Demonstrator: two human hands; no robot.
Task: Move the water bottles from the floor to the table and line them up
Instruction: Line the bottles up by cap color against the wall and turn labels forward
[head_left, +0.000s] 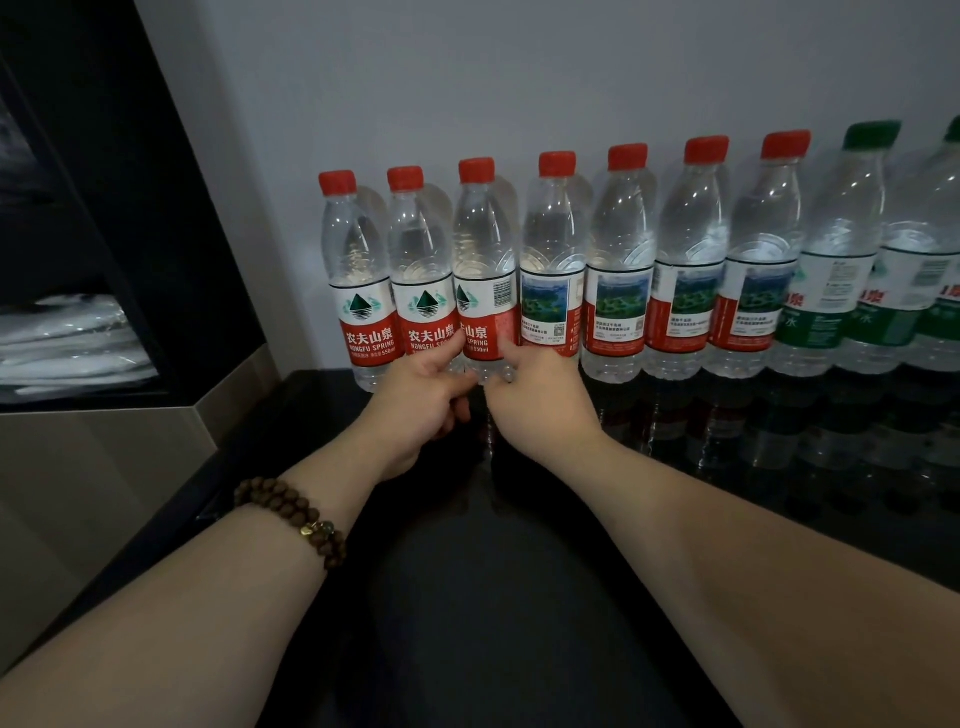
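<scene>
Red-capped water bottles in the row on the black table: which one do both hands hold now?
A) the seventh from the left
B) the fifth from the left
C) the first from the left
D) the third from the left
D: the left hand and the right hand hold the third red-capped bottle from the left at its lower part, one on each side.

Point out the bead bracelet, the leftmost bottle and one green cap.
bead bracelet (290, 508), head view, brown beads.
leftmost bottle (370, 340), head view, red label.
green cap (872, 136), head view, cap's side.
</scene>
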